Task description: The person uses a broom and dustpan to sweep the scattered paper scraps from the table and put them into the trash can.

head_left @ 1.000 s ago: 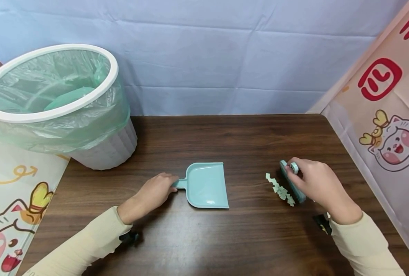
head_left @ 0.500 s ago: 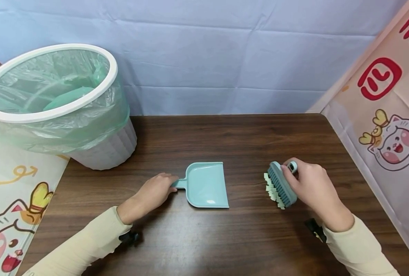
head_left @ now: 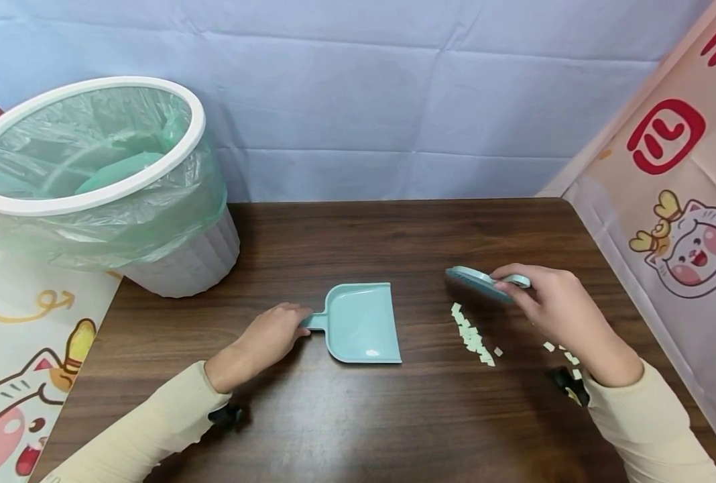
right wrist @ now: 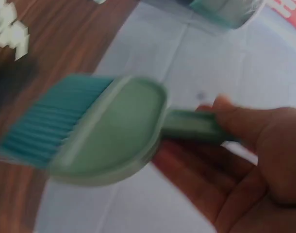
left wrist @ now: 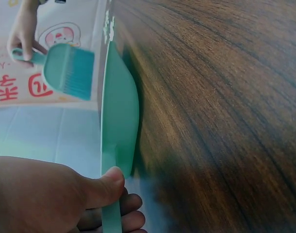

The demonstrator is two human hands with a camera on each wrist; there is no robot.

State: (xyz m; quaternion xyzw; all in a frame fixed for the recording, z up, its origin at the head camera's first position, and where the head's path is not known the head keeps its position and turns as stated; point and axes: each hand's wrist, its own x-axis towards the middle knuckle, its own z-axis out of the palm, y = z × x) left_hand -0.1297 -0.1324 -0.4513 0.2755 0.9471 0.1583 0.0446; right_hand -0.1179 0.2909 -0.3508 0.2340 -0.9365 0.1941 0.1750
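Note:
My left hand [head_left: 265, 340] grips the handle of a light teal dustpan [head_left: 363, 323], which lies on the table with its straight edge facing right. In the left wrist view the thumb presses on the dustpan handle [left wrist: 111, 213]. My right hand [head_left: 556, 303] holds a small hand brush [right wrist: 114, 126] by its short handle, thumb on top. The brush is raised above the table, its teal bristles [right wrist: 56, 119] off the wood. A slanting row of pale green paper scraps [head_left: 471, 337] lies between brush and dustpan. Several more scraps [head_left: 568, 355] lie beneath my right wrist.
A white-rimmed bin [head_left: 180, 272] with a green plastic liner [head_left: 153, 231] stands at the back left of the brown wooden table [head_left: 358, 429]. A pale blue cloth [head_left: 346, 100] hangs behind, and printed panels [head_left: 690, 201] stand at the sides.
The brush swept left, pushing the scraps slightly left, then lifted away from them and turned. More scraps show under my right wrist. The left hand and dustpan have stayed put.

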